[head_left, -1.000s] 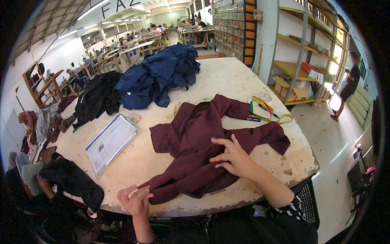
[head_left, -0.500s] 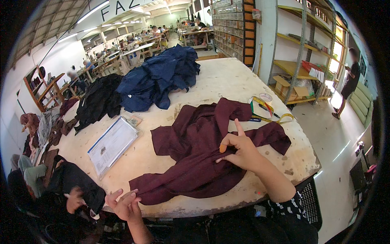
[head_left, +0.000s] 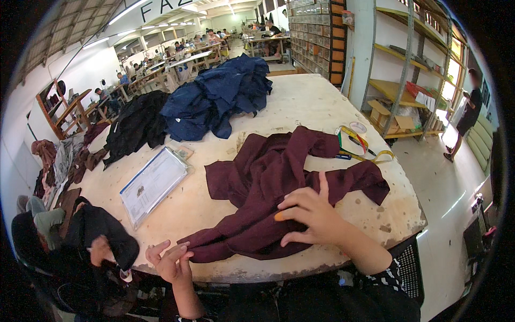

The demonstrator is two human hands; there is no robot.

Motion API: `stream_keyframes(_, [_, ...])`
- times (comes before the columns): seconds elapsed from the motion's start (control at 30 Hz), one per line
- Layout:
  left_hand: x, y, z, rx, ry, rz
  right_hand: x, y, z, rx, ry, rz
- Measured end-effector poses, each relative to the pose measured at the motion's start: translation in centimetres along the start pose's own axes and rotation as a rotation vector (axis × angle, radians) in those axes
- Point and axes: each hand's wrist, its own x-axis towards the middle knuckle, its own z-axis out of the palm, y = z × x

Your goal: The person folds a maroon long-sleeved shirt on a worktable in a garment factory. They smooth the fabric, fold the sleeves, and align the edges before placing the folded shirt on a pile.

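A dark maroon garment (head_left: 268,172) lies crumpled on the pale worktable (head_left: 300,102), one long part stretched toward me at the lower left. My left hand (head_left: 170,262) is closed at the near left end of this cloth, pinching its edge between thumb and fingers. Over the near right part of the garment, my right hand (head_left: 314,220) is open with its fingers spread. An orange covering (head_left: 279,216) sits on one fingertip of that hand. Whether the right fingertips touch the cloth is hard to tell.
A plastic-sleeved paper (head_left: 154,182) lies left of the garment. Blue clothes (head_left: 217,99) and black clothes (head_left: 134,123) are heaped behind. A yellow tape measure (head_left: 383,156), pens and a tape roll (head_left: 357,127) lie at right. Another person's hand (head_left: 100,250) works at lower left.
My right hand has let go of its pinch, spread its fingers and come nearer to me. The stretched cloth lies flatter and narrower. My left hand keeps its hold on the end.
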Motion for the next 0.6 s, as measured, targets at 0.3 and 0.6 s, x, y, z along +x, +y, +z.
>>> stream_keyframes(0.3, [-0.3,-0.1,0.2,0.052,-0.034,-0.009,-0.8,1.0,2.7,-0.076,0.018,0.1])
stream_keyframes(0.6, [-0.3,0.1,1.0,0.018,-0.058,0.021,-1.4,2.3,4.3,-0.071,0.057,0.215])
